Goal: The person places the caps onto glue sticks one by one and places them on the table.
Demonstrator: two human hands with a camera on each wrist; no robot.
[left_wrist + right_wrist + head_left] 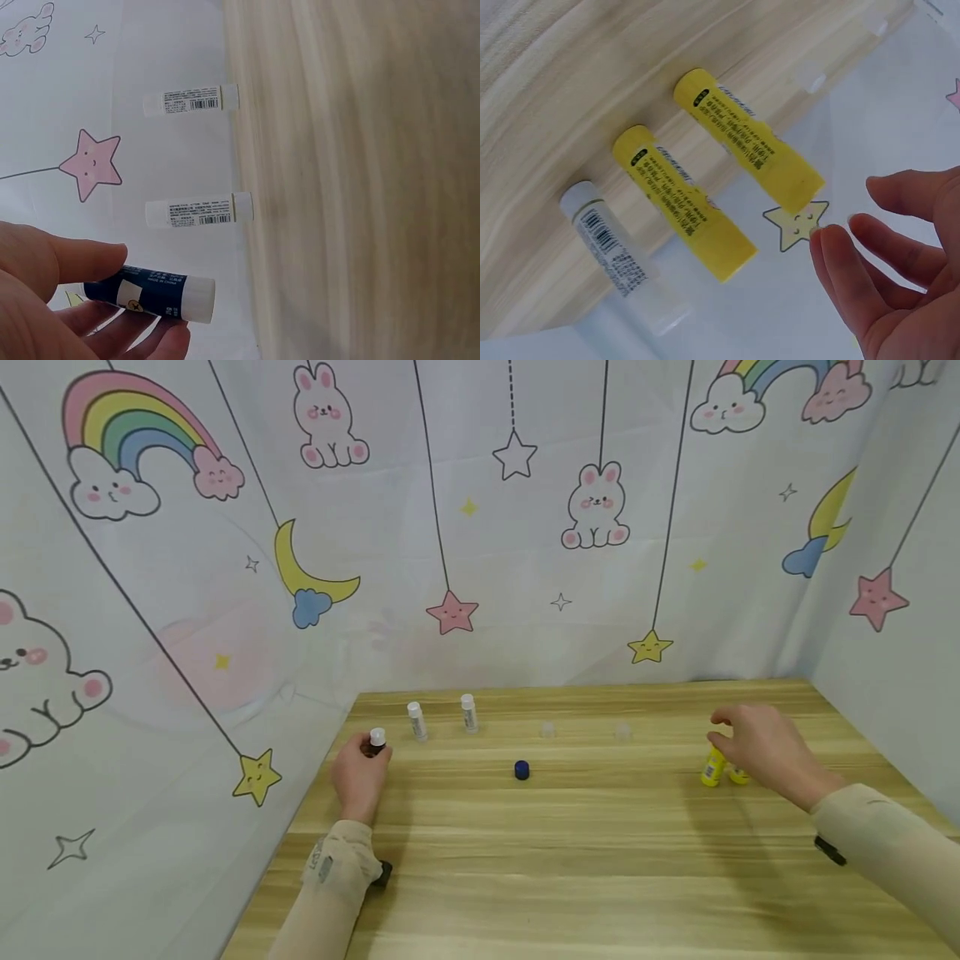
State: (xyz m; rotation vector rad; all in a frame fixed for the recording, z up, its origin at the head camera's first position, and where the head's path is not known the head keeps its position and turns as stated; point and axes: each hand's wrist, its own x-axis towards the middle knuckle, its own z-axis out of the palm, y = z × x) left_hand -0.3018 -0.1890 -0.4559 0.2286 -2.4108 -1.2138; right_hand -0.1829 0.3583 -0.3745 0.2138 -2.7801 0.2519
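At the table's left side my left hand (358, 777) holds a dark blue glue stick (154, 292) between thumb and fingers. A white end (199, 300) of the stick points toward the table. Two white glue sticks (417, 722) (469, 714) stand just beyond this hand. On the right, my right hand (765, 747) hovers over two yellow glue sticks (684, 202) (748, 141), its thumb and fingers apart and holding nothing. Another white glue stick (622, 259) stands beside the yellow pair in the right wrist view; the hand hides it in the head view.
A small dark blue cap (522, 769) lies mid-table. Two small translucent pieces (547, 729) (623, 732) sit farther back. The wooden tabletop (540, 860) ends against a white printed curtain (525, 652) behind and at the sides.
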